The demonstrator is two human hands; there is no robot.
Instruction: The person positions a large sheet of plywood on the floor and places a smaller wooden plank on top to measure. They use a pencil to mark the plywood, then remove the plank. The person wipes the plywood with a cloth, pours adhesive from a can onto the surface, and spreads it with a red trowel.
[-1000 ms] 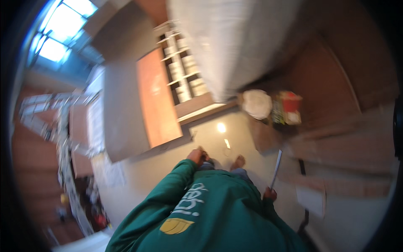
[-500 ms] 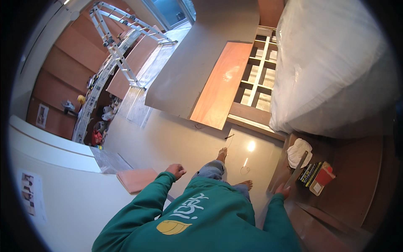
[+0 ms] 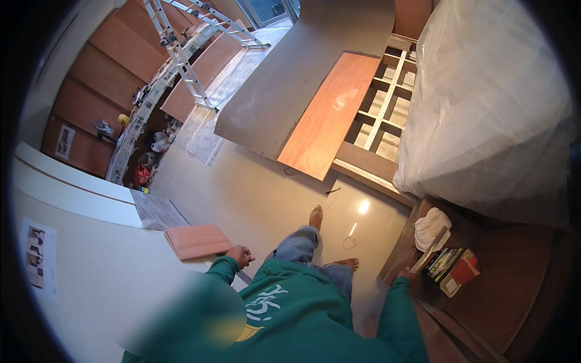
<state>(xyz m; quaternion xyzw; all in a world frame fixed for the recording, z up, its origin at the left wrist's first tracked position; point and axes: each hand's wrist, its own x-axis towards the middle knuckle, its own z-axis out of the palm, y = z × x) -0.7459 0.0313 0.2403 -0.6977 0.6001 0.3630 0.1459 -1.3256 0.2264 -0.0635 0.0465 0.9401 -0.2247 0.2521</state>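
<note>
Right hand [image 3: 407, 275]: grip closed around flat strip [image 3: 431, 249], four o'clock, near box [image 3: 465, 271]. Left hand [image 3: 241, 256]: half-curled, apparently empty, beside board [image 3: 196, 240], seven o'clock. Likely carrying; any move calls for box clearance.

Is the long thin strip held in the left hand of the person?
No, the right hand holds the strip, and the left hand is near the reddish boards.
</note>
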